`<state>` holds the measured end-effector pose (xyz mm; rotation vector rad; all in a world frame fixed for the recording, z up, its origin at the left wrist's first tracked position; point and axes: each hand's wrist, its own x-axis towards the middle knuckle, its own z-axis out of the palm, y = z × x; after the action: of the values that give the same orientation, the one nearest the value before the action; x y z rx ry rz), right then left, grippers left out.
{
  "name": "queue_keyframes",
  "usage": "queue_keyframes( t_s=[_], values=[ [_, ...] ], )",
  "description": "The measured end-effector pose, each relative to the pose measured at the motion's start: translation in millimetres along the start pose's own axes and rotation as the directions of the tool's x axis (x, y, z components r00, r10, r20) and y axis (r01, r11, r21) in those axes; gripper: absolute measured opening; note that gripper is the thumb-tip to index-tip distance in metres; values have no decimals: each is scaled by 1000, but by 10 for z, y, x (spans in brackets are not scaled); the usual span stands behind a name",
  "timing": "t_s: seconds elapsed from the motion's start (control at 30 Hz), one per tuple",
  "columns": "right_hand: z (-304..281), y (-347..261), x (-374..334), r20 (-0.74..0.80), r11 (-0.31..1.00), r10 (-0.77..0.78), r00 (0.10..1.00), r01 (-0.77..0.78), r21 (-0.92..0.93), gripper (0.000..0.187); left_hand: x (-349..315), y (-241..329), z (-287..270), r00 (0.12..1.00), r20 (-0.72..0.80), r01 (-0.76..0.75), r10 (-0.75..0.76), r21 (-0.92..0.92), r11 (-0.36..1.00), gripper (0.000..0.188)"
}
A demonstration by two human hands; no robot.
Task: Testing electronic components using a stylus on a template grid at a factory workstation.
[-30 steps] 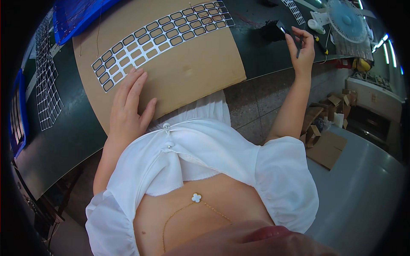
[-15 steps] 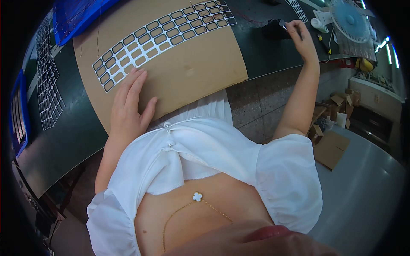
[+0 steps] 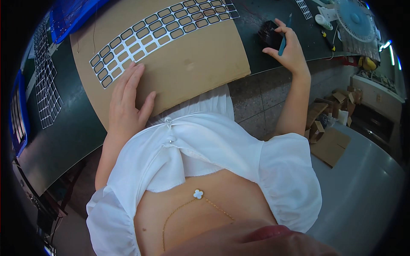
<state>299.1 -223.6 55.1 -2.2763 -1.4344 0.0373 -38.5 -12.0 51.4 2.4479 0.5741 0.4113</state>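
My left hand (image 3: 128, 96) lies flat on a brown cardboard sheet (image 3: 192, 70), fingers stretched. Its fingertips are at the near edge of a curved white grid panel (image 3: 141, 55) with rounded rectangular cells. Many cells have black outlines; several towards the middle and lower left are plain white. My right hand (image 3: 293, 53), off the cardboard's right side, holds a slim blue pen-like tool (image 3: 283, 43) with a pointed end; its exact kind is unclear. The thumb stands apart from the fingers. Just left of this hand is a heap of small black pieces (image 3: 269, 35) on the dark green table.
Blue trays (image 3: 70, 19) (image 3: 19, 113) and another grid panel (image 3: 45, 81) are at the left. To the far right are a white bottle (image 3: 323, 21), a yellow-and-black tool (image 3: 328, 40) and a fan (image 3: 353, 19). Cardboard boxes (image 3: 341, 100) sit lower right.
My right hand has moved down and slightly left, turning so that the blue tool shows and its thumb spreads. My left hand stays on the cardboard.
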Motion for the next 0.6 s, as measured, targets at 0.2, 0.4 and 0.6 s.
queue_keyframes(
  t_s=[0.2, 0.4, 0.6],
  values=[
    [220, -267, 25, -284, 993, -114, 952, 104, -49, 31, -16, -20, 8, 1000, 3, -1, 1, 25, 1000, 49],
    [133, -100, -43, -316, 996, 37, 948, -62, -68, 26, -5, 7, -2, 1000, 5, 2, -2, -5, 1000, 47],
    [-42, 268, 104, -6, 865, 500, 866, -498, 57, 21, -20, -28, -6, 1000, 13, -27, 27, 2, 1000, 46]
  ],
)
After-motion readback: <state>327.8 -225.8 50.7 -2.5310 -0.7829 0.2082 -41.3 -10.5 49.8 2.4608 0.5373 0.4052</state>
